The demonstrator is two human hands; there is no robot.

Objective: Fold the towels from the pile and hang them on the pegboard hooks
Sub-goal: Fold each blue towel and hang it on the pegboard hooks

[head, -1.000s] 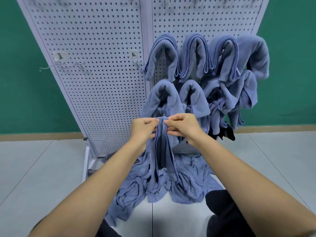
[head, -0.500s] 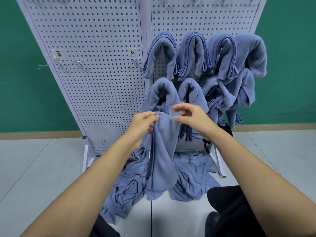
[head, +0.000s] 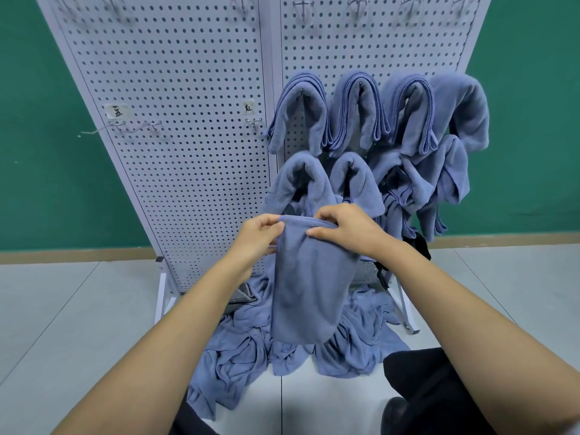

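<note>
A blue folded towel (head: 309, 284) hangs in front of me, held by its top edge. My left hand (head: 259, 235) pinches the left corner and my right hand (head: 346, 229) grips the right corner. Below it a pile of loose blue towels (head: 251, 356) lies on the floor. Behind stands the white pegboard (head: 188, 152). Several folded blue towels (head: 354, 111) hang on hooks of its right panel, in two rows. Bare hooks (head: 254, 122) stick out of the left panel.
Labels (head: 116, 110) sit above the left panel's hooks. More bare hooks (head: 357, 6) line the top of the board. The pegboard's white feet (head: 163, 296) rest on the grey tiled floor. A dark strap (head: 416, 246) hangs by the lower right towels. My dark trouser leg (head: 423, 381) is at bottom right.
The towel went from a narrow bunched strip to a wider flat fold. My hands have moved apart along its top edge, and the lower end has lifted off the pile.
</note>
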